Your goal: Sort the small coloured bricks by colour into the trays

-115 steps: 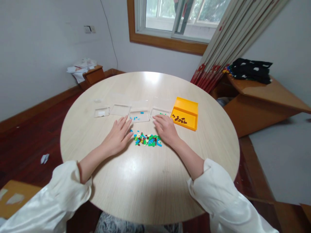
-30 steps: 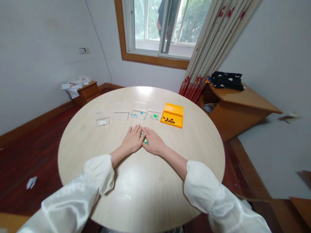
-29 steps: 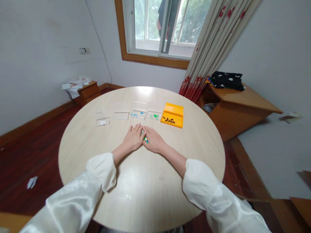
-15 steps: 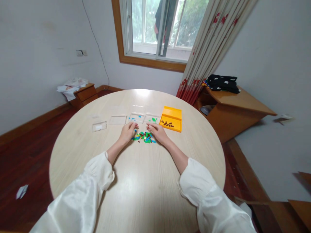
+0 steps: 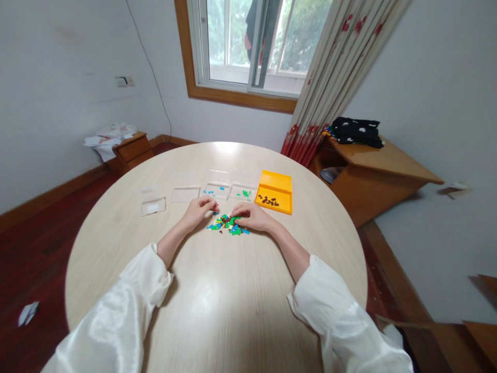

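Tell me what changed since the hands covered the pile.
The left hand and right hand have drawn apart sideways, uncovering the pile of colored pieces; whether either holds one is unclear. The yellow box and its brown pieces stayed put.

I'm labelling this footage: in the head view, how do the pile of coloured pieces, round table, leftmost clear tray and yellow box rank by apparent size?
1. Round table
2. Yellow box, opened out
3. Pile of coloured pieces
4. Leftmost clear tray

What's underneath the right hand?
Small green, blue and brown toy bricks show at the fingertips of the right hand; anything beneath its palm is covered, so I can't tell.
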{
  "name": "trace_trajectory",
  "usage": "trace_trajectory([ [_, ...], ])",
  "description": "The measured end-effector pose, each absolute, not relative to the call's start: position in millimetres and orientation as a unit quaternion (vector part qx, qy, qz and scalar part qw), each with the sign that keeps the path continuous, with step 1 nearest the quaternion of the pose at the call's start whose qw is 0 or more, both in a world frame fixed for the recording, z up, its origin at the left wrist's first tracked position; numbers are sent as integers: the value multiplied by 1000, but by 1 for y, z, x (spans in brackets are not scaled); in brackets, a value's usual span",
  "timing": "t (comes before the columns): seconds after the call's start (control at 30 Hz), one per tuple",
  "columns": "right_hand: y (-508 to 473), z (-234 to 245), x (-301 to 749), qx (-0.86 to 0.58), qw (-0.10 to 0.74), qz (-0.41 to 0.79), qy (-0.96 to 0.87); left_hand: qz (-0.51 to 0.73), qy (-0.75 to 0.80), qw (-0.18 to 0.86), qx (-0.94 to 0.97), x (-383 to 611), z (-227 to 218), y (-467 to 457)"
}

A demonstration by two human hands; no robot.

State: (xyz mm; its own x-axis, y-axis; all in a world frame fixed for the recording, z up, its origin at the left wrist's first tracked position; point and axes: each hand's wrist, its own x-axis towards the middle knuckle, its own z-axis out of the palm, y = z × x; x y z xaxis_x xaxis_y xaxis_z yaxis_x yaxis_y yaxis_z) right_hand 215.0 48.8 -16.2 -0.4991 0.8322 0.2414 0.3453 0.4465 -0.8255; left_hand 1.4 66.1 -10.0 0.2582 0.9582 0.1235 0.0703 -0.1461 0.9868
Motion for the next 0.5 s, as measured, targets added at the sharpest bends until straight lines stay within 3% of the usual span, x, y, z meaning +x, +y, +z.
trace_trajectory([
  [0.5,43,-18,205,-439,400,378,-710,418,432,426,676,9,-13,65],
])
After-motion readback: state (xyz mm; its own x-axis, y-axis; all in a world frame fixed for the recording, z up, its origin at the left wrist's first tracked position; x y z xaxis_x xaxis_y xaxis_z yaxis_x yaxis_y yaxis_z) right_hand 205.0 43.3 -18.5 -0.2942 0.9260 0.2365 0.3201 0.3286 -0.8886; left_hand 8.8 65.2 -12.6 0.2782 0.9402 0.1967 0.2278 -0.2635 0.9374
